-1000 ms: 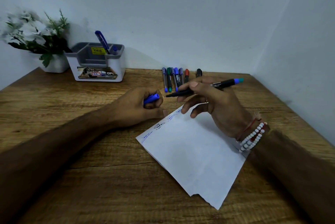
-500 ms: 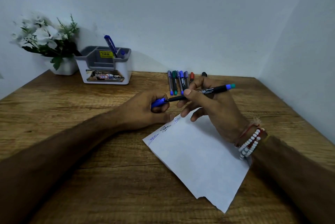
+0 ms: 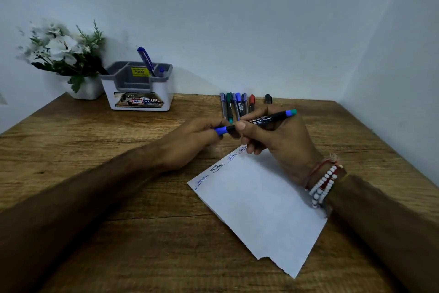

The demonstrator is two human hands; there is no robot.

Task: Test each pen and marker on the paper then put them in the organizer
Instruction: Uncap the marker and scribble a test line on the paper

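My right hand (image 3: 278, 143) holds a black marker (image 3: 263, 119) with a blue-and-teal end, lying nearly level above the top of the paper. My left hand (image 3: 190, 140) grips its blue cap (image 3: 221, 130), which sits on the marker's tip. The white paper (image 3: 261, 207) lies on the table with several scribbles along its upper left edge. Several pens and markers (image 3: 237, 105) lie in a row behind my hands. The grey-and-white organizer (image 3: 139, 89) stands at the back left with a blue pen (image 3: 145, 60) in it.
A white pot of white flowers (image 3: 64, 55) stands left of the organizer in the corner. Walls close the wooden table (image 3: 118, 140) at the back and right. The paper's lower edge is torn.
My hands came together: the blue cap in my left hand now sits over the marker's tip. The marker tilted closer to level. The view shifted slightly.
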